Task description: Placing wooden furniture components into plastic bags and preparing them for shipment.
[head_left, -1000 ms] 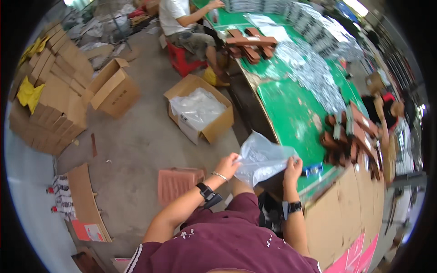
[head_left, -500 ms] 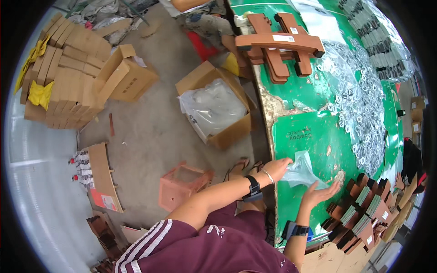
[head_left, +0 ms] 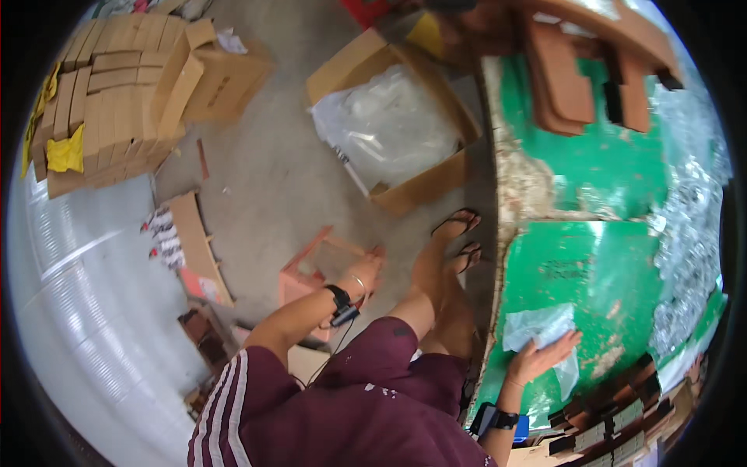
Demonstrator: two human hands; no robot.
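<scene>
My right hand lies on the green tabletop with its fingers stretched out, resting over a thin clear plastic bag. The bag is flat and crumpled, partly hidden beneath the hand. My left hand hangs off to the left of the table, at the edge of a pinkish-orange plastic stool on the floor. Its fingers are blurred and whether they touch the stool is unclear. A dark band with a small device sits on each wrist.
Ahead on the floor stands an open cardboard box lined with clear plastic. Brown boards lie at the table's far end, small clear-wrapped pieces heap along its right, and brown parts stack close by. Flat cartons are piled far left.
My left hand has let go of the plastic bag and swung left and down to the stool. The bag now lies on the table under my right hand. The view has shifted leftward.
</scene>
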